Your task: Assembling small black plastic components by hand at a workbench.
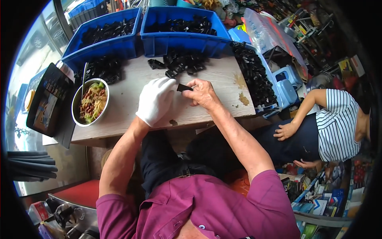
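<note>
A small flat black plastic piece (184,87) is pinched between the thumb and fingers of my bare right hand (202,94), above the middle of the table. Close against its left end is my left hand (156,99), in a white knit glove. The gloved fingers are curled together, and what lies in them, if anything, is hidden. Just beyond both hands, a loose pile of similar black pieces (185,63) rests on the tabletop (131,87). More black pieces (104,71) are heaped farther left.
Two blue bins (181,43) (99,51) of black pieces line the far edge. On the right, a light-blue tray (274,85) holds more. A food bowl (90,102) with a utensil stands left, beside a propped screen (49,105). Another person (338,123) is close on my right.
</note>
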Motion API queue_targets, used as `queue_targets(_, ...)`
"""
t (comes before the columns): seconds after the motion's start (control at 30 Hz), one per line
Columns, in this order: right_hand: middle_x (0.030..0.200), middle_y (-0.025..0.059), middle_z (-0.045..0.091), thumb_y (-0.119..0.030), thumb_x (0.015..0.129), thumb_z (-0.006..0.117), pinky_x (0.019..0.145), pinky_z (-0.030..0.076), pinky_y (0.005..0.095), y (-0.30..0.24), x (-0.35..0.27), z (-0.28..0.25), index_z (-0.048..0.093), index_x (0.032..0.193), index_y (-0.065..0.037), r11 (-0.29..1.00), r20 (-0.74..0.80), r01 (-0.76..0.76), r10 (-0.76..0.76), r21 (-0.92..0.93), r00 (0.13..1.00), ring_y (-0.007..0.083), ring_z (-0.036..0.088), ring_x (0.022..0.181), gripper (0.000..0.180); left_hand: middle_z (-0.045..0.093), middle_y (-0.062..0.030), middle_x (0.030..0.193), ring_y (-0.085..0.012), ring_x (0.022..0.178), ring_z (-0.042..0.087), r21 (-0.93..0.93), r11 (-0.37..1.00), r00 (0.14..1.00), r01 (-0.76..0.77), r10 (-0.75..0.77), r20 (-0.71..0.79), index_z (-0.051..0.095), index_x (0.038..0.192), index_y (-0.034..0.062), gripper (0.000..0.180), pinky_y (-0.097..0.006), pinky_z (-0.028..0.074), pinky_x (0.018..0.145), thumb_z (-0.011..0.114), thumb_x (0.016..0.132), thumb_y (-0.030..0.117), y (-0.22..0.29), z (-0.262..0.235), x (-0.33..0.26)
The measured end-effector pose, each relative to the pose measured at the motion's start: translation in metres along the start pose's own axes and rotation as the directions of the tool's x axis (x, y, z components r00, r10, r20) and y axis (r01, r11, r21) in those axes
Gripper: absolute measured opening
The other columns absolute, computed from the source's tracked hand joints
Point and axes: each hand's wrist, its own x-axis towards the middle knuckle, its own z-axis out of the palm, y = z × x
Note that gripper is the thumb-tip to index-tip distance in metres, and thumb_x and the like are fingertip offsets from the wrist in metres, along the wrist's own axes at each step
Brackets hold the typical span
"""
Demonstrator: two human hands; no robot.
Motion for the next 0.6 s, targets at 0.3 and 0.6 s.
queue_targets(0.3, 0.087, 0.0111, 0.069, -0.015, 0.084, 0.082, 0.043, 0.056, 0.0293, -0.014, 0.005, -0.100, 0.065, 0.108, 0.002, 0.992, -0.434, 0.031, 0.026, 0.124, 0.900, 0.0125, 0.060, 0.046, 0.034, 0.067, -0.0177, 0.116, -0.0383, 0.107, 0.063, 0.248, 0.952, 0.965, 0.177, -0.119, -0.234, 0.065, 0.117, 0.0034, 0.040, -0.045, 0.051, 0.093, 0.073, 0.079, 0.011, -0.013, 0.015, -0.006)
queue_targets(0.6, 0.053, -0.0008, 0.047, -0.022, 0.088, 0.080, 0.048, 0.061, 0.0377, -0.009, 0.015, -0.112, 0.066, 0.104, -0.006, 0.987, -0.525, -0.014, 0.097, 0.160, 0.845, 0.0137, 0.055, 0.043, 0.026, 0.069, -0.0098, 0.099, -0.0322, 0.099, 0.063, 0.136, 0.991, 1.000, 0.008, -0.009, 0.004, 0.068, 0.102, 0.0077, 0.023, -0.046, 0.050, 0.089, 0.069, 0.079, 0.009, -0.016, 0.015, -0.005)
